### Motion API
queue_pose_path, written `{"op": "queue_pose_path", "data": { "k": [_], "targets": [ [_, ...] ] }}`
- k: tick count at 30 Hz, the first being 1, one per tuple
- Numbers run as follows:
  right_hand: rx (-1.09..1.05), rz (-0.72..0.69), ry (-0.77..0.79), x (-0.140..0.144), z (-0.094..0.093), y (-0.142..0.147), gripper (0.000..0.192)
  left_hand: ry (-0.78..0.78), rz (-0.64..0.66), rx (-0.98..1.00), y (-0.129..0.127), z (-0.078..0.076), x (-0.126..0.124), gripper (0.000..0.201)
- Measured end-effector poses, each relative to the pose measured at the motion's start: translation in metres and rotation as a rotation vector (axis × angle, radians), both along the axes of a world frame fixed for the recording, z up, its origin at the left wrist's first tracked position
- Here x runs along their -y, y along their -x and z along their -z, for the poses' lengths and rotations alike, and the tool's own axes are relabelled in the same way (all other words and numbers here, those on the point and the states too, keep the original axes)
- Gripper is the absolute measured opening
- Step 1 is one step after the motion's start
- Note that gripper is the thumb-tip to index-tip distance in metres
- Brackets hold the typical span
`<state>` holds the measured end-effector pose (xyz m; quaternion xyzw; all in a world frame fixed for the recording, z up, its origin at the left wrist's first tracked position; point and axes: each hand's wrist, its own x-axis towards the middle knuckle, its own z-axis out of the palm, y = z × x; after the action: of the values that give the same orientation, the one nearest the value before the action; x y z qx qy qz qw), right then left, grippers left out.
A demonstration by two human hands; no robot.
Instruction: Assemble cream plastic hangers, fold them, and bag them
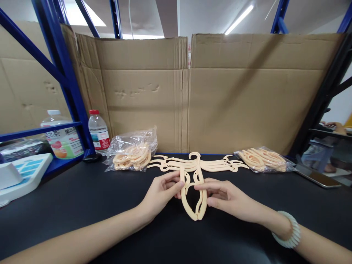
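A: Where's the hanger (195,198)?
B: Folded on the black table (82,205), long axis running toward the person, between both hands.
A: Grip?
B: Left hand (161,192) and right hand (224,198) each pinch a side, equally near.

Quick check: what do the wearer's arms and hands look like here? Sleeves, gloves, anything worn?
Both forearms are bare, no sleeves in view and no gloves. The right hand has a chunky pale beaded bracelet at the wrist. The left hand wears nothing: no ring, watch or band visible.
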<state>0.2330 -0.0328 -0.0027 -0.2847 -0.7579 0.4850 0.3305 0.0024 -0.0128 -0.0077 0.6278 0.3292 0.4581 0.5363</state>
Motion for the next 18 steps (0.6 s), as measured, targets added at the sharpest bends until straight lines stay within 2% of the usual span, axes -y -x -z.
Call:
{"op": "queue_pose_path", "data": {
  "k": [7, 18],
  "targets": [
    [0.054, 0.031, -0.072, 0.008, -0.005, 0.003, 0.041, -0.159, 0.092, -0.037, -0.001, -0.003, 0.003, 0.037],
    [0.088, 0.069, -0.137, 0.01, -0.006, 0.006, 0.043, -0.279, 0.006, -0.196, -0.002, -0.011, 0.013, 0.039]
  ]
}}
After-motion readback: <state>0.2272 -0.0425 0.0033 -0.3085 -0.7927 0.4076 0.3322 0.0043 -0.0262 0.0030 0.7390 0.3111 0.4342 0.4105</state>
